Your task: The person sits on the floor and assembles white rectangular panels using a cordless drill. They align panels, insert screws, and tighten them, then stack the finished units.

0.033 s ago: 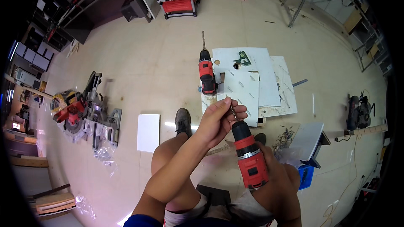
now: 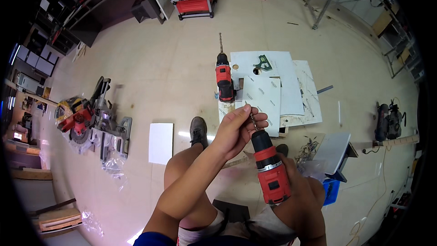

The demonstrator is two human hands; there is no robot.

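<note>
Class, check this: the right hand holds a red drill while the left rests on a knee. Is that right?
Wrong about the left hand: the head view shows it holding the drill bit. The right hand does hold a red drill.

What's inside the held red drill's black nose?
A thin spiral metal bit sticks out of the round black chuck. The left fingers cover part of the bit, and anything deeper inside is hidden.

Bright, diffuse light surrounds you, with streaks of glare on the glossy floor [image 2: 159, 73] beside your shoe [image 2: 198, 130], a pinkish cast at left, your drill [image 2: 273, 177] in focus, and edges bowing toward the black fisheye rim.
</note>
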